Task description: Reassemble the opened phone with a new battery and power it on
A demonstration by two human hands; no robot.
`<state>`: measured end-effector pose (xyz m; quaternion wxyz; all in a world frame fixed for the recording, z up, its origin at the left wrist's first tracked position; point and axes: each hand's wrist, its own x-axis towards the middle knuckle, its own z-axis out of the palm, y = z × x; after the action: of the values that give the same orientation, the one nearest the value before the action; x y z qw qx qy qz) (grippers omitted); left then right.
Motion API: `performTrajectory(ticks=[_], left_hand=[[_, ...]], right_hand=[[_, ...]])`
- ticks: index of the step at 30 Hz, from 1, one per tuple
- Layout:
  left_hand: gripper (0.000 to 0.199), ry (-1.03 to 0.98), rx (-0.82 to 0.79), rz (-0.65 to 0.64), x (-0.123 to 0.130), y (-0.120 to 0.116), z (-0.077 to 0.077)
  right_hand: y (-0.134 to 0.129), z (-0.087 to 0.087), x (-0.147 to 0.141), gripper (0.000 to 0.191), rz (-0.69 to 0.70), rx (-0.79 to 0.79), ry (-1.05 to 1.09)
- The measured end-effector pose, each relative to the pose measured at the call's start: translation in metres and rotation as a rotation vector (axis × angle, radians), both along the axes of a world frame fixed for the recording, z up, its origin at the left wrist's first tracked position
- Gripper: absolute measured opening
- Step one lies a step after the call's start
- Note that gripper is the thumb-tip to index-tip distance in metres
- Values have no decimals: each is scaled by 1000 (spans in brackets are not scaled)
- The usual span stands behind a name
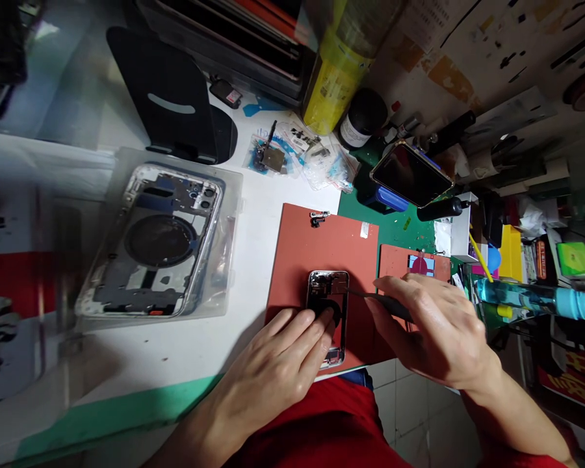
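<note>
Palm down, our left hand (287, 354) extends from the lower left, with the wrist nearly straight and the fingers lying close together, bent a little at the knuckles. Its fingertips rest on the opened phone (327, 285), by a dark round part (337, 313) inside it; whether they pinch anything there we cannot tell. The phone lies on a red mat (295, 260), reaching out ahead of those fingertips and partly hidden beneath them.

Our right hand (441, 331) is on the other side of the phone, back of the hand upward, its forearm slanting up from the lower right. Thumb and forefinger close on a dark slim tool (390, 303), which points leftward from the grip, its tip at the phone's right edge, though we cannot tell whether it touches.

Ahead of the left hand, near the mat's far edge, we have small loose parts (316, 218). Well to its left, a larger phone housing (160, 240) lies in a clear plastic tray (230, 260). Just beyond the right hand's knuckles we see a small red pad (394, 257), and farther out, to the right of that hand, a blue bottle (526, 299).
</note>
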<state>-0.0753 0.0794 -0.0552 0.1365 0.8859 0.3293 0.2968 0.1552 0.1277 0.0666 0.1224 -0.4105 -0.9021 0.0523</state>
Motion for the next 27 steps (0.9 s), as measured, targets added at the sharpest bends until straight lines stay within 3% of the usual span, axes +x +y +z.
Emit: performTrajectory(ticks=[4,8,11,20,24,27], left_hand=[[31,16,47,11,-1,1,0],[32,9,61,-2,-2,0,-1],[30,4,52,-19,-3,0,-1],[29,-62,38,-6,-5,1,-1],[32,-76,31,10,-6,0,-1],[35,-172,-16,106,-5,-1,0]], right_hand=[[-2,-5,12,29,-297,74,156],[7,-35,24,19,-578,106,344],[13,-56,28,21,-699,84,439],[14,-70,30,25,-791,64,537],[11,-66,29,25,-802,42,604],[0,-57,24,21,-821,-55,732]])
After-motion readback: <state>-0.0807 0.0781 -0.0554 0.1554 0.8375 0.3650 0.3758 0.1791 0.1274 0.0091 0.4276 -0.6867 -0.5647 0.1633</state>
